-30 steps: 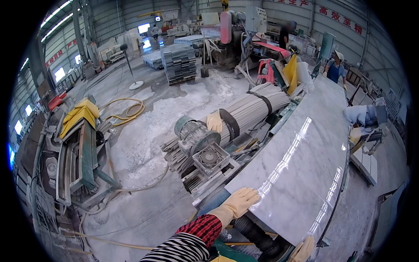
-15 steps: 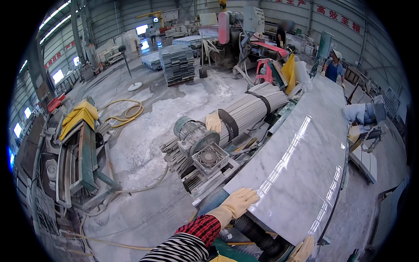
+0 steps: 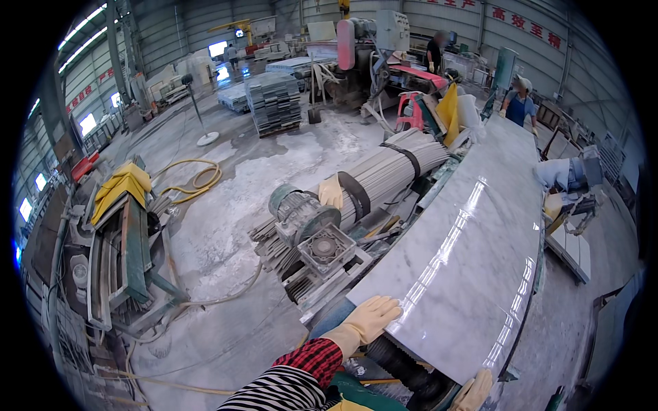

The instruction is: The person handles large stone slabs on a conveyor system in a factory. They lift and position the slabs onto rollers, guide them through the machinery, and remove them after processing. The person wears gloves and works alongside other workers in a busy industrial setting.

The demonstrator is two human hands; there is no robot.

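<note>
A long, polished white marble slab (image 3: pixel 452 260) with grey veining stretches from near me toward the far right. Its near edge is in both my hands, which wear cream rubber gloves. My left hand (image 3: pixel 365 320) is closed on the near left corner, fingers over the top face, its thumb side hidden. At the near right corner, my right hand (image 3: pixel 473 392) has its fingers against the edge and is partly cut off by the picture's border. Below the near edge, a black ribbed hose (image 3: pixel 401 364) shows. A person in a blue apron (image 3: pixel 519 108) stands at the slab's far end.
Left of the slab sits a grey motor with a gearbox (image 3: pixel 301 214), a loose glove (image 3: pixel 330 191) and a strapped grey roll (image 3: pixel 391 170). A metal frame with yellow cloth (image 3: pixel 127 188) and a yellow hose (image 3: pixel 199 179) are further left. Stacked slabs (image 3: pixel 274 103) stand behind.
The whole view has shifted slightly. Both my hands stay at the same corners of the slab, and the slab shows no clear movement of its own.
</note>
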